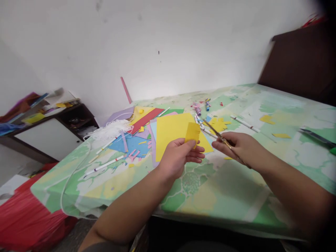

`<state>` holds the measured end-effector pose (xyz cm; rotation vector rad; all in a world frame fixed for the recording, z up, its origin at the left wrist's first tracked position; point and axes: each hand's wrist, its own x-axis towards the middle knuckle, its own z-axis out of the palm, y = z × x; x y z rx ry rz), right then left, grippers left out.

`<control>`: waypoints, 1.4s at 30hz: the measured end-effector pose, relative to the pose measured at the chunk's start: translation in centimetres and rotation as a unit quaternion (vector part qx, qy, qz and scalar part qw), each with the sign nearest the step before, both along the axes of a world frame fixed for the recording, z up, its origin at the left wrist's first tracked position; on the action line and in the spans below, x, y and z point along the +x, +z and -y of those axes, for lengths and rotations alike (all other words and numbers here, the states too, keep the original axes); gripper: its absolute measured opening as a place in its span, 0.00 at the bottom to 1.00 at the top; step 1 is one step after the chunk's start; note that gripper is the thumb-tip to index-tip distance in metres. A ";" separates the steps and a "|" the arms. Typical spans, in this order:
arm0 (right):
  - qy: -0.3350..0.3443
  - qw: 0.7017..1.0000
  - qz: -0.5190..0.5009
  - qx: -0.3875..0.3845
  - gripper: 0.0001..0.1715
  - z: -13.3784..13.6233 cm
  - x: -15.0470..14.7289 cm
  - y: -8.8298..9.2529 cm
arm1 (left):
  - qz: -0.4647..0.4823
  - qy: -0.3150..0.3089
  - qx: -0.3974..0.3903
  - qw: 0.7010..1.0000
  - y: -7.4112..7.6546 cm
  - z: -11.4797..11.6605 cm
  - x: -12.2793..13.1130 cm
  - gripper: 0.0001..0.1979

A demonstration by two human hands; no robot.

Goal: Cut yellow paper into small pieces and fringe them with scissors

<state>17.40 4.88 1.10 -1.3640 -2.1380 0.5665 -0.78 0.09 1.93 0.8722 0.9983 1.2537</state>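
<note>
My left hand point(181, 152) pinches a small yellow paper piece point(191, 132) between thumb and fingers; short cuts show along its right edge. To the right, my right hand point(236, 147) is closed around a pair of scissors point(220, 135), whose blades point up and left, apart from the paper. Behind my left hand lies a larger yellow sheet point(169, 131) on top of pale blue and purple sheets. Yellow cut-paper pieces point(219, 123) rest on the table beyond the scissors.
A patterned cloth covers the table point(199, 199). On its left are tangled white string point(111, 129), a red strip point(145, 120), blue paper point(131, 145) and white sticks point(105, 166). A dark-bladed cutter point(319, 136) lies at the right. A cabinet point(49, 136) stands left.
</note>
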 end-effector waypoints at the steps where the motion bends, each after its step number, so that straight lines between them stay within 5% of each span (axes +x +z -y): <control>1: 0.007 0.999 0.038 0.014 0.25 -0.1 0.2 -0.1 | 0.010 0.013 0.007 1.000 0.0 -0.1 -0.1 0.09; 6: 0.050 0.992 0.111 0.024 0.26 -0.2 0.3 -0.8 | 0.010 0.061 0.042 0.997 0.1 -0.2 -0.4 0.11; 14: 0.085 0.992 0.093 0.016 0.26 0.2 0.1 -0.6 | -0.035 0.035 0.047 0.998 -0.2 0.3 -0.2 0.11; 23: 0.103 0.991 0.083 0.022 0.23 -0.2 0.7 -1.0 | -0.010 0.095 0.056 0.994 0.0 0.0 -0.5 0.11; 33: 0.096 0.992 0.076 -0.017 0.27 0.6 -0.2 -0.9 | -0.048 0.040 0.060 0.996 -0.7 0.3 0.0 0.08; 42: 0.110 0.990 0.081 -0.026 0.26 1.0 -0.4 -0.4 | -0.080 0.059 0.095 0.991 -0.4 0.5 -0.1 0.09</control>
